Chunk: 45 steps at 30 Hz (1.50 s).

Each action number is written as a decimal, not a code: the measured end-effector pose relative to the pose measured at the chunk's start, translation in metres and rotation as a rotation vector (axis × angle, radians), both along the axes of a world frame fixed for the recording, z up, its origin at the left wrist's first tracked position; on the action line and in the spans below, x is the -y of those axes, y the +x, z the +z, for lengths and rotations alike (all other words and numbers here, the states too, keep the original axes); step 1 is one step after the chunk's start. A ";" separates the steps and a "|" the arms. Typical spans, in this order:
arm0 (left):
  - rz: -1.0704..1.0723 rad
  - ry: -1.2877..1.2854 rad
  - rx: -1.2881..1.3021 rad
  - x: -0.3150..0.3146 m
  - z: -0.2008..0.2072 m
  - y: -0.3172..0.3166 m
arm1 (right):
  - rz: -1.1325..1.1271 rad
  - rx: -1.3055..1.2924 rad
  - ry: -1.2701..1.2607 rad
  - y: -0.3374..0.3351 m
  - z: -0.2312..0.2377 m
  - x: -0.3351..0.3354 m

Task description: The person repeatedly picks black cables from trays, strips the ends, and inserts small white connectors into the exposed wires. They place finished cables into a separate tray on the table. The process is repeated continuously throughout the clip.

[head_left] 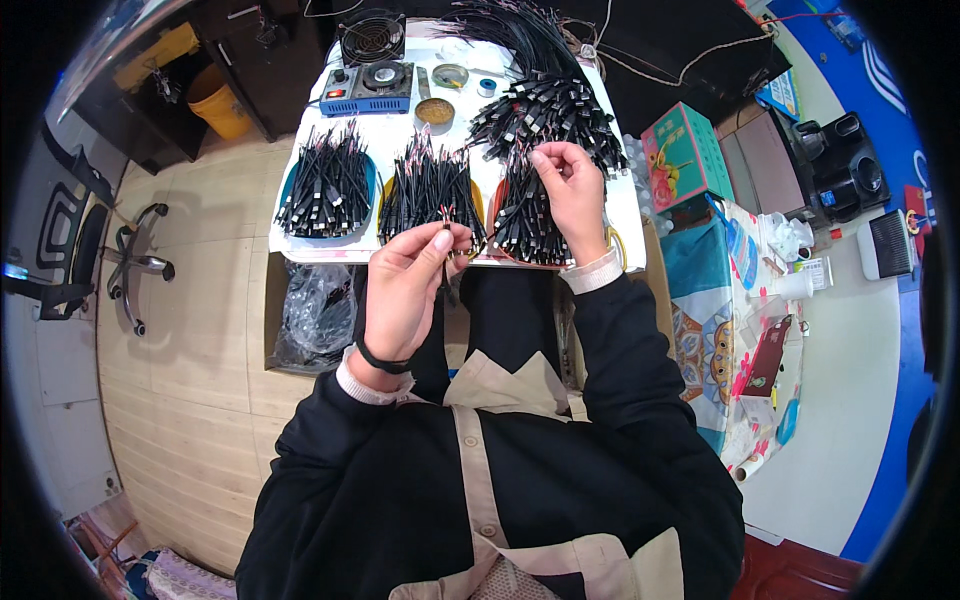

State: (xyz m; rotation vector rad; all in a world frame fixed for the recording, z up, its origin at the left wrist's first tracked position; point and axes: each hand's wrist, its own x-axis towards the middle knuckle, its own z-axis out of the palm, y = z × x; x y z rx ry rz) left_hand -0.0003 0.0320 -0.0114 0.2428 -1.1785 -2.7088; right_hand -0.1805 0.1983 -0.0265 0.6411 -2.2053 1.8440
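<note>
My left hand [405,285] is closed in a pinch at the table's near edge. Between its thumb and fingers is a black cable [446,217], its thin wire ends pointing up. Over the right-hand bundle of black cables [527,222], my right hand [575,190] has thumb and forefinger pressed together beside some thin reddish wire ends. What those fingertips hold, if anything, is too small to make out. A middle bundle of cables [428,180] lies in a yellow tray behind my left hand. Another bundle [325,188] fills a blue tray at the left.
On the white table [300,240] stand a blue soldering-type device [368,88], a black fan [372,38], a round tin [434,112] and a small spool [487,87]. A large cable heap [548,110] covers the back right. A green carton [687,155] stands right of the table.
</note>
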 end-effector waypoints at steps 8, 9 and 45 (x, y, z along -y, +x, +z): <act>0.032 0.053 0.014 0.001 -0.002 0.003 | 0.033 0.137 -0.196 -0.013 -0.006 -0.014; 0.037 0.051 0.017 0.001 -0.003 0.004 | 0.053 0.195 -0.255 -0.015 -0.006 -0.015; 0.256 -0.391 -0.142 -0.029 0.018 0.029 | 0.187 -0.021 0.041 0.149 0.079 0.013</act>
